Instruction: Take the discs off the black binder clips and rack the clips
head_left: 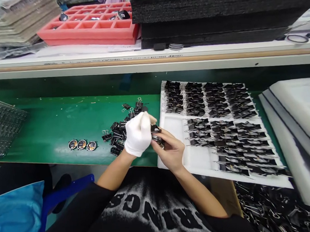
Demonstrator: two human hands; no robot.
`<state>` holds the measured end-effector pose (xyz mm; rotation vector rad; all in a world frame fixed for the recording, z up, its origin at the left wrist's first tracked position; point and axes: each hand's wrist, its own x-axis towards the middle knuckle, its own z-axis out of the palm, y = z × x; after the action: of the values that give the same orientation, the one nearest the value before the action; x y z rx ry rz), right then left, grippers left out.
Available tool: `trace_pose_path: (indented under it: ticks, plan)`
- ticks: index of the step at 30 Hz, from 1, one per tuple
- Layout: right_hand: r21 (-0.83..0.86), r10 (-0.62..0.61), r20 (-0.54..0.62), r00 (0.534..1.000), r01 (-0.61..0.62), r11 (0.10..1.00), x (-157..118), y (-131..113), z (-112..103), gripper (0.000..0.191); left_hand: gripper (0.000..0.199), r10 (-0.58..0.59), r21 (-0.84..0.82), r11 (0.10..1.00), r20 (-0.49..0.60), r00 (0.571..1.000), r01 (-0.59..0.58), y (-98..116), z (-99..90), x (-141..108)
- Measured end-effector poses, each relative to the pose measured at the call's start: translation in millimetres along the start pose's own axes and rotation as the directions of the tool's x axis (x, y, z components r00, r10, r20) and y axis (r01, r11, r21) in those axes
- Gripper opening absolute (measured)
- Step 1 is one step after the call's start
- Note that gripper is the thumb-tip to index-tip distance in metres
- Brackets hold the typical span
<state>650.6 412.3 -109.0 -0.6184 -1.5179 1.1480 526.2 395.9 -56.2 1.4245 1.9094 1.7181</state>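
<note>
My left hand [139,134], in a white glove, is closed in a pinch above the green worktop. My right hand [170,146] is bare, with its thumb and fingers closed around a black binder clip [156,129] and a dark piece with a shiny edge [159,140]. The two hands meet there, and the gloved fingers hide part of the clip. What lies inside the gloved pinch is hidden. A heap of black binder clips [118,132] spreads beside and behind my left hand. Farther left, three small round watch-like pieces [81,144] lie in a row.
At right, a white tray [197,159] carries rows of clipped pieces. White foam slabs [299,127] lean beyond it, above a box of loose binder clips [280,206]. Clear plastic trays [1,126] stand at left. The shelf [87,60] ahead bears a red foam tray [91,34] and black foam [212,27].
</note>
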Motion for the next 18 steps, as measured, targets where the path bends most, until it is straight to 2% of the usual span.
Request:
trace_pose_path:
  ticks: [3,8,13,18]
  plan:
    - [-0.033,-0.001,-0.049,0.999,-0.001,0.999,-3,1,0,0.019,0.046,-0.149,-0.035,0.988,0.031,0.988,0.150,4,1.5,6]
    - [-0.090,0.006,-0.079,0.997,-0.013,0.996,-4,2,-1,0.017,0.061,-0.269,-0.239,0.931,0.065,0.961,0.276,5,12.2,7]
    - [-0.095,-0.028,-0.072,0.997,0.021,0.995,-7,1,3,0.021,0.061,-0.270,-0.444,0.867,-0.032,0.962,0.228,9,21.9,9]
    - [-0.006,-0.024,-0.077,0.997,0.024,1.000,-8,-6,1,0.028,0.056,-0.191,-0.461,0.880,-0.112,0.975,0.119,10,13.7,26]
